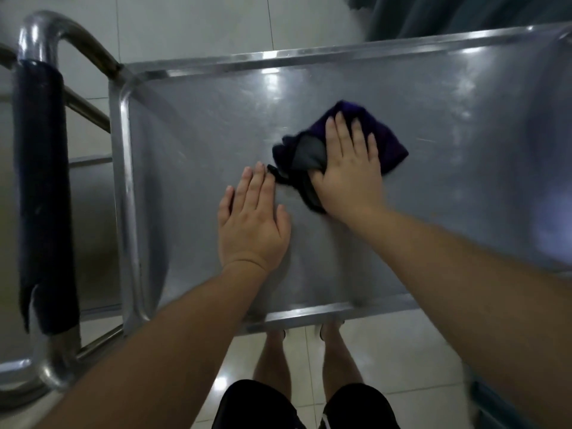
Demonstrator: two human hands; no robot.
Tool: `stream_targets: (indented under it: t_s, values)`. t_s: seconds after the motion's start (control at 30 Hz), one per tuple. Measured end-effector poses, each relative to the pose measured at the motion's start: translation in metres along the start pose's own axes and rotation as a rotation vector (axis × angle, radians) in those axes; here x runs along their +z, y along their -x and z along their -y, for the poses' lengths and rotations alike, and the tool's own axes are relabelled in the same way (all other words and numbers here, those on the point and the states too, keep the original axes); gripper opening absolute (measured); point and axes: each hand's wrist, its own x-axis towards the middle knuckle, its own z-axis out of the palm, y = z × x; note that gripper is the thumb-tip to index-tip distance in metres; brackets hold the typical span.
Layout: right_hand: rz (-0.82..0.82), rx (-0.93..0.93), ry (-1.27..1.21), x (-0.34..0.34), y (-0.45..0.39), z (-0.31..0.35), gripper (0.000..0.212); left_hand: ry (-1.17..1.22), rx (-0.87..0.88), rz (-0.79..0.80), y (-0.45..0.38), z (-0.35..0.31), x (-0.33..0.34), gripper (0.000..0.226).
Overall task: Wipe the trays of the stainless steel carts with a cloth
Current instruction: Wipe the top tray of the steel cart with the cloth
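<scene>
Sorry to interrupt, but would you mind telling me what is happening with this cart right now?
A person is wiping the top tray of a stainless steel cart. The right hand presses flat on a dark purple cloth near the middle of the tray. The left hand lies flat on the bare metal beside it, fingers straight, apparently for steadying. The cart's handle, wrapped in dark padding, is to the left.

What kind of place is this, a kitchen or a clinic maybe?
Hard to say which. It looks like a service or institutional room: a stainless steel cart tray with a padded push handle, glossy floor tiles, and a curtain behind.
</scene>
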Motion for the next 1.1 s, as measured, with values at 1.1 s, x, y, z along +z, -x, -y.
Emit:
stream_targets:
  t_s: [1.1]
  values:
    - [0.599, -0.187, 0.128, -0.073, 0.265, 0.022, 0.035, 0.012, 0.054, 0.528, 0.126, -0.034, -0.125, 0.062]
